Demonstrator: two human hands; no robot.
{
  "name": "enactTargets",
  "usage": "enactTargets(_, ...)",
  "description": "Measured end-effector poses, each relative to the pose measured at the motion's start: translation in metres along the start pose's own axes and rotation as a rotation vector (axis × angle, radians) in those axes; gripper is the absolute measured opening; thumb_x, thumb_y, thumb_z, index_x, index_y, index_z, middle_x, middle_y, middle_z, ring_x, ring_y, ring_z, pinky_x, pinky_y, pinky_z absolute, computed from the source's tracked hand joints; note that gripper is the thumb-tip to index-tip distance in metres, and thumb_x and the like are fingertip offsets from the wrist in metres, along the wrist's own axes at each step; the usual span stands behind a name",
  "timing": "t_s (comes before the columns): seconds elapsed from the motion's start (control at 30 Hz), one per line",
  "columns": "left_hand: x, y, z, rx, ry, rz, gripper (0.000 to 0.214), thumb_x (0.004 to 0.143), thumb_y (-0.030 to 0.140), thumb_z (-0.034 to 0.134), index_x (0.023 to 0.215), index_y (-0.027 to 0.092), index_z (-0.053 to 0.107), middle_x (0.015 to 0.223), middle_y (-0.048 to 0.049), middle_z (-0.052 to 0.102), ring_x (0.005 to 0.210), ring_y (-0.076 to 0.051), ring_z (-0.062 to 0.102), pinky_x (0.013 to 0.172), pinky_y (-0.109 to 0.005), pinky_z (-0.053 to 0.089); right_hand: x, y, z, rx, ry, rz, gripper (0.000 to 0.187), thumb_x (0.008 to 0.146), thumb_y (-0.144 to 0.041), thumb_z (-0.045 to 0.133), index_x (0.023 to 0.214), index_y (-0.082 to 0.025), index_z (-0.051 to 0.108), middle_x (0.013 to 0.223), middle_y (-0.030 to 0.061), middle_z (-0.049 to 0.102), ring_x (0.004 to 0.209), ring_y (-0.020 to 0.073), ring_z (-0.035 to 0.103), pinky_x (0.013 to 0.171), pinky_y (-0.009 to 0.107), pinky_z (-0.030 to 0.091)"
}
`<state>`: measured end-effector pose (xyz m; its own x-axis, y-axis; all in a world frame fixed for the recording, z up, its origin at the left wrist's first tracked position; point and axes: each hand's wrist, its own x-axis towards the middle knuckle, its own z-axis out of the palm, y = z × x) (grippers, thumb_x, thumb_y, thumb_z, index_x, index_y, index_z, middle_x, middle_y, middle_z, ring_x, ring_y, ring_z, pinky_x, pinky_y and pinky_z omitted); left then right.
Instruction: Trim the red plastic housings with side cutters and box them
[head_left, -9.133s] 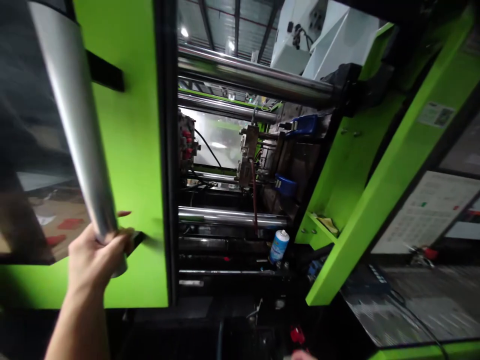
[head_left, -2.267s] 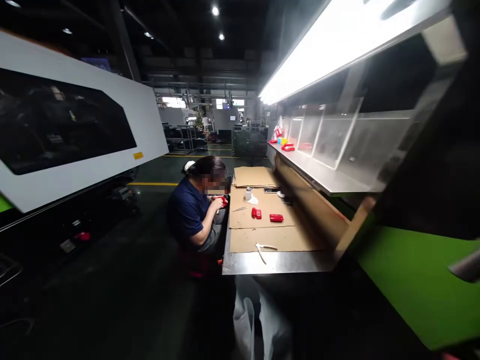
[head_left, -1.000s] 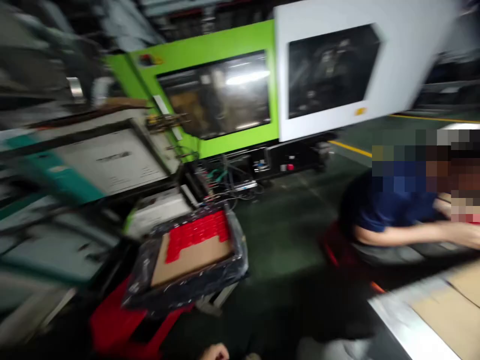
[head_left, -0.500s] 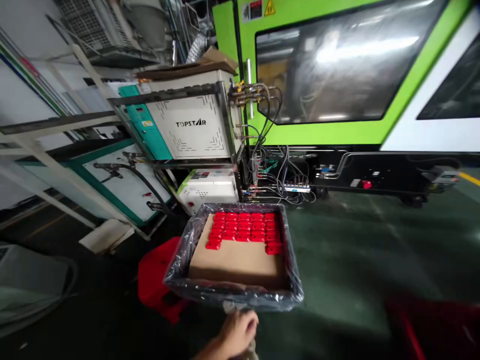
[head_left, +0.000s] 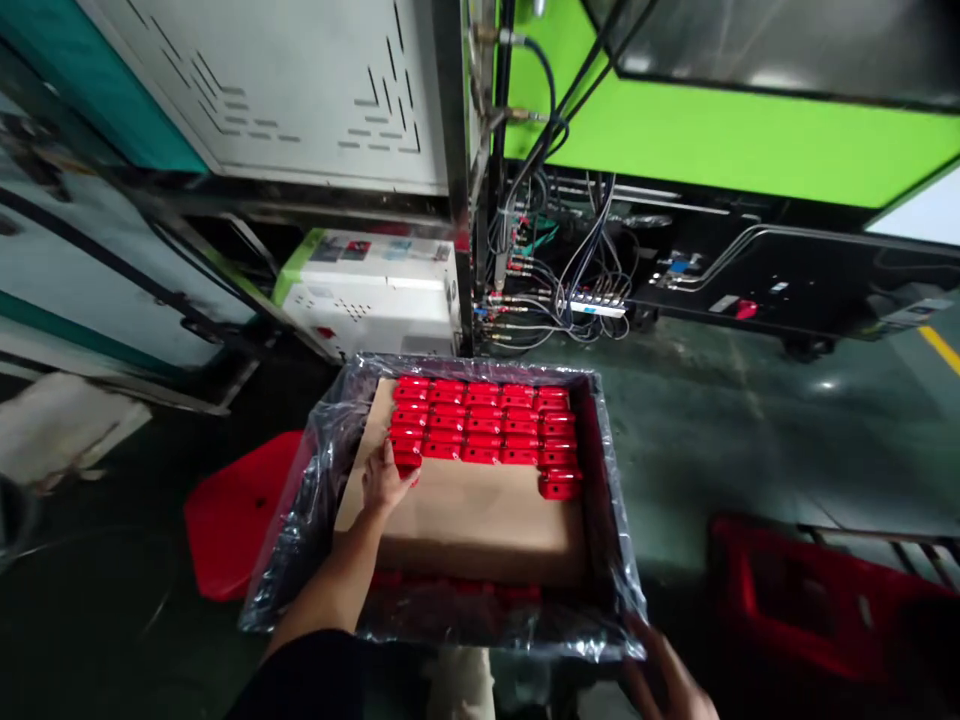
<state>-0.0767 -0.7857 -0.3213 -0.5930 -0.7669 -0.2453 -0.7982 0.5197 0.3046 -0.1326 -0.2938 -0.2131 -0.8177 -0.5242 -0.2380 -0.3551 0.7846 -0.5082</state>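
Note:
A box (head_left: 611,470) lined with clear plastic stands in front of me, a sheet of brown cardboard (head_left: 480,520) inside it. Rows of glossy red plastic parts (head_left: 484,420) lie on the far half of the sheet. My left hand (head_left: 384,480) reaches over the box, thumb and fingers closed around the red part (head_left: 407,462) at the left end of the nearest row; they partly cover it. A single red part (head_left: 560,484) sits at that row's right end. At the box's near right corner is my right hand (head_left: 671,680), dark and blurred, by the plastic liner.
Left of the box is a red stool (head_left: 240,515). A red plastic object (head_left: 810,600) lies at the right. Behind the box stand a white unit (head_left: 375,295), a bundle of hoses and cables (head_left: 570,270) and a green machine (head_left: 750,140).
My view has moved closer to the box. A hand was below its front edge; now my left hand is on a red part inside, and my right hand shows at the near right corner.

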Motion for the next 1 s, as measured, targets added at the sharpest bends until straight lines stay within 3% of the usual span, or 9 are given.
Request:
enactTargets(0.07,0.001,-0.001,0.010,-0.017,0.002,0.028,0.085,0.087,0.043,0.067,0.152,0.017,0.020,0.146,-0.0192,0.040,0.133,-0.037,0.041,0.106,-0.055,0.042,0.053,-0.008,0.010,-0.034,0.084,-0.054,0.057,0.098,-0.049,0.040,0.147,-0.019,0.040,0.136,0.0121,0.059,0.120,0.0221,0.061,0.098,0.038,0.056)
enactTargets(0.2,-0.010,-0.011,0.021,-0.017,-0.023,0.052,0.082,0.088,0.039,0.067,0.152,0.016,0.022,0.144,-0.0203,0.042,0.131,-0.036,0.045,0.105,-0.054,0.045,0.169,-0.005,0.044,-0.112,0.074,-0.119,0.076,0.093,-0.059,0.040,0.148,-0.007,0.037,0.152,0.0191,0.041,0.144,0.0285,0.036,0.119,0.044,0.035)
enactTargets(0.3,-0.029,-0.021,0.023,-0.024,-0.068,0.084,0.082,0.085,0.034,0.072,0.151,0.017,0.027,0.145,-0.0196,0.042,0.134,-0.038,0.041,0.108,-0.057,0.042,0.210,0.012,0.072,-0.180,0.057,-0.081,0.091,0.088,-0.065,0.044,0.150,0.000,0.031,0.156,0.0268,0.030,0.149,0.0414,0.015,0.119,0.060,0.024)
enactTargets(0.47,-0.057,-0.029,0.021,-0.189,-0.091,0.112,0.086,0.075,0.022,0.080,0.149,0.018,0.035,0.154,-0.0188,0.032,0.144,-0.042,0.026,0.115,-0.062,0.031,0.180,0.019,0.098,-0.267,0.033,-0.093,0.084,0.092,-0.062,0.038,0.152,-0.003,0.028,0.154,0.0278,0.032,0.146,0.0429,0.024,0.114,0.063,0.029)
enactTargets(0.57,-0.059,-0.031,0.019,-0.376,-0.051,0.093,0.081,0.074,0.015,0.075,0.146,0.017,0.040,0.150,-0.0177,0.037,0.143,-0.040,0.026,0.118,-0.062,0.025,0.155,0.007,0.114,-0.294,0.017,-0.158,0.070,0.094,-0.058,0.038,0.151,-0.018,0.036,0.154,0.0164,0.038,0.146,0.0362,0.027,0.118,0.060,0.025)
enactTargets(0.63,-0.059,-0.031,0.017,-0.530,-0.028,0.059,0.082,0.070,0.015,0.075,0.145,0.017,0.043,0.145,-0.0178,0.042,0.141,-0.039,0.031,0.119,-0.059,0.025,0.147,-0.003,0.129,-0.295,0.030,-0.146,0.069,0.091,-0.062,0.044,0.149,-0.025,0.039,0.156,0.0122,0.034,0.146,0.0382,0.025,0.114,0.060,0.030)
enactTargets(0.8,-0.084,-0.024,0.012,-1.015,-0.086,-0.108,0.094,0.072,0.034,0.074,0.152,0.023,0.025,0.131,-0.0156,0.053,0.122,-0.032,0.055,0.110,-0.054,0.039,0.147,-0.026,0.163,-0.212,0.131,0.009,0.074,0.084,-0.058,0.058,0.147,-0.023,0.042,0.152,0.0186,0.031,0.140,0.0442,0.029,0.105,0.062,0.039)
enactTargets(0.9,-0.111,-0.011,0.007,-1.304,-0.222,-0.154,0.101,0.073,0.044,0.076,0.153,0.031,0.015,0.137,-0.0141,0.053,0.127,-0.029,0.053,0.109,-0.047,0.041,0.150,-0.035,0.173,-0.097,0.172,0.088,0.067,0.082,-0.049,0.060,0.141,-0.020,0.049,0.144,0.0203,0.039,0.131,0.0427,0.040,0.105,0.062,0.039)
enactTargets(1.0,-0.135,0.009,0.002,-1.496,-0.352,-0.139,0.106,0.066,0.056,0.081,0.152,0.037,0.021,0.143,-0.0113,0.050,0.131,-0.031,0.050,0.112,-0.045,0.038,0.149,-0.046,0.172,0.068,0.204,0.157,0.068,0.078,-0.048,0.062,0.136,-0.015,0.052,0.141,0.0222,0.042,0.126,0.0426,0.045,0.104,0.062,0.039)
